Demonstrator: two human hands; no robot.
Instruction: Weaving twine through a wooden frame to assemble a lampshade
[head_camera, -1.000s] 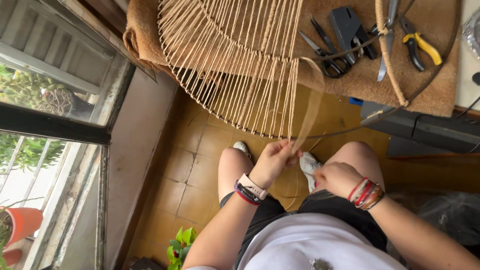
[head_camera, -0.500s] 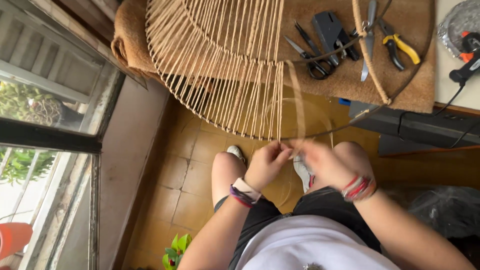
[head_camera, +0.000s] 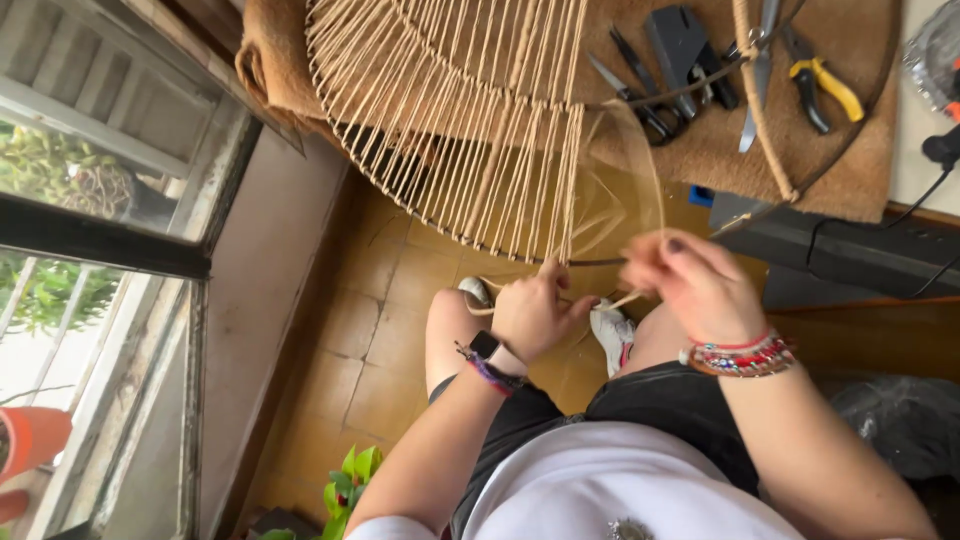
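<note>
Raffia strand (head_camera: 640, 150) now loops higher, both hands' fingers (head_camera: 560, 275) still pinching it at the frame (head_camera: 450, 120).

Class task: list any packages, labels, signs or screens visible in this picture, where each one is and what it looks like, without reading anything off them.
Smartwatch screen: on the left wrist, small dark rectangle, blank.
Shiny wrapper: top right corner on the table, crinkled, silvery; cut off by the frame.
No signs or labels show.

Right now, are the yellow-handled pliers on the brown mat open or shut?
Shut: yellow-handled pliers lie flat on brown mat, handles close together.
</note>
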